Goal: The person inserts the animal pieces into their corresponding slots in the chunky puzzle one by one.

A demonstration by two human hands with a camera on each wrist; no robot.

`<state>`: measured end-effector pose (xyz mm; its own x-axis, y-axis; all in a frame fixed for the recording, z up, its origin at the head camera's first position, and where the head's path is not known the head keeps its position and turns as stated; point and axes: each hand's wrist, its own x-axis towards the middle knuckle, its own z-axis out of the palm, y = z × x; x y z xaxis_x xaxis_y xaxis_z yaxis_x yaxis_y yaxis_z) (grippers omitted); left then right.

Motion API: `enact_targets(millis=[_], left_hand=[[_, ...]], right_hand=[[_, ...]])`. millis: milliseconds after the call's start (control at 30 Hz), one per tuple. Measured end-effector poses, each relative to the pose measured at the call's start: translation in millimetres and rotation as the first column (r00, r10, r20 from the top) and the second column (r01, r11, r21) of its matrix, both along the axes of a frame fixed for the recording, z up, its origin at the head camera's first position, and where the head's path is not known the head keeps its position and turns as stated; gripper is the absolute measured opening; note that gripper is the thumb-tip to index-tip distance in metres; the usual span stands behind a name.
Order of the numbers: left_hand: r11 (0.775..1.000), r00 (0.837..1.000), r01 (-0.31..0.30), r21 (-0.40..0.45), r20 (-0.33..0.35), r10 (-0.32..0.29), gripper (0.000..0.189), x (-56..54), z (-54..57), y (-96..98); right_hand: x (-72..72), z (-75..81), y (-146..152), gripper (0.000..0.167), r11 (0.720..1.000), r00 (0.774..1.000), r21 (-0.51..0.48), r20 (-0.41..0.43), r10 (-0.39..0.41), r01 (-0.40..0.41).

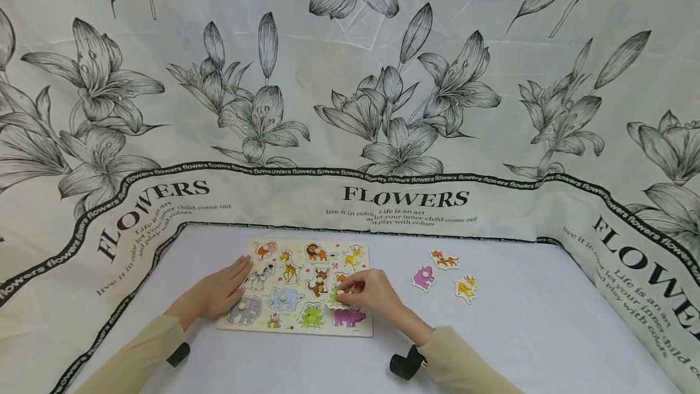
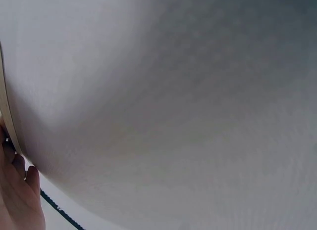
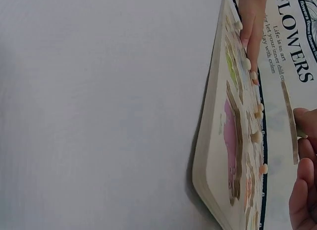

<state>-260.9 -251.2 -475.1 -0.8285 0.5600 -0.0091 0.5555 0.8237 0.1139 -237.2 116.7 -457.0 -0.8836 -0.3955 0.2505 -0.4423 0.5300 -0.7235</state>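
A wooden animal puzzle board [image 1: 295,325] lies on the white table. My left hand [image 1: 219,292] rests at its left edge, fingers extended over the zebra's side; the left wrist view shows the fingers [image 2: 30,180] by the board's edge. Just above the board's lower right, my right hand [image 1: 377,297] pinches a green frog piece [image 1: 335,298] by its knob. In the right wrist view this piece [image 3: 290,122] is tilted, seen edge-on and apart from the board. Below it are the frog recess [image 1: 312,316] and the purple hippo recess [image 1: 349,318].
To the right of the board lie three loose pieces: a purple hippo [image 1: 423,277], an orange fox-like animal [image 1: 444,259] and a yellow deer-like animal [image 1: 466,288]. Several knobbed pieces, such as the elephant [image 1: 244,311], sit in the board. A flower-printed cloth [image 1: 404,217] stands behind.
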Motion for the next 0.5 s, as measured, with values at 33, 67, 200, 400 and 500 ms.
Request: enact_targets(millis=[33,67,200,400,500], left_hand=[[1.000,1.000,-0.001,0.000,0.002,0.001,0.056,-0.1,0.0,0.1],[1.000,1.000,-0.002,0.003,0.003,0.002,0.056,-0.2,0.0,0.1],[1.000,1.000,0.011,0.021,-0.012,-0.011,0.056,-1.1,-2.8,-0.8],[1.000,1.000,0.008,0.014,-0.012,-0.008,0.056,-1.9,-3.9,-0.8],[1.000,1.000,0.003,0.009,-0.001,-0.003,0.056,-1.2,-1.7,0.3]], right_hand=[[0.7,-0.6,-3,0.013,1.000,1.000,-0.004,0.005,0.008,-0.008],[1.3,-1.3,-5,0.013,1.000,1.000,-0.004,0.011,0.014,-0.014],[3.8,-4.8,-15,0.012,0.999,0.999,-0.010,0.025,0.041,-0.041],[5.8,-9.9,-26,0.011,0.998,0.996,-0.008,0.063,0.057,-0.057],[6.6,-12.3,-32,0.011,0.998,0.995,-0.011,0.084,0.061,-0.060]])
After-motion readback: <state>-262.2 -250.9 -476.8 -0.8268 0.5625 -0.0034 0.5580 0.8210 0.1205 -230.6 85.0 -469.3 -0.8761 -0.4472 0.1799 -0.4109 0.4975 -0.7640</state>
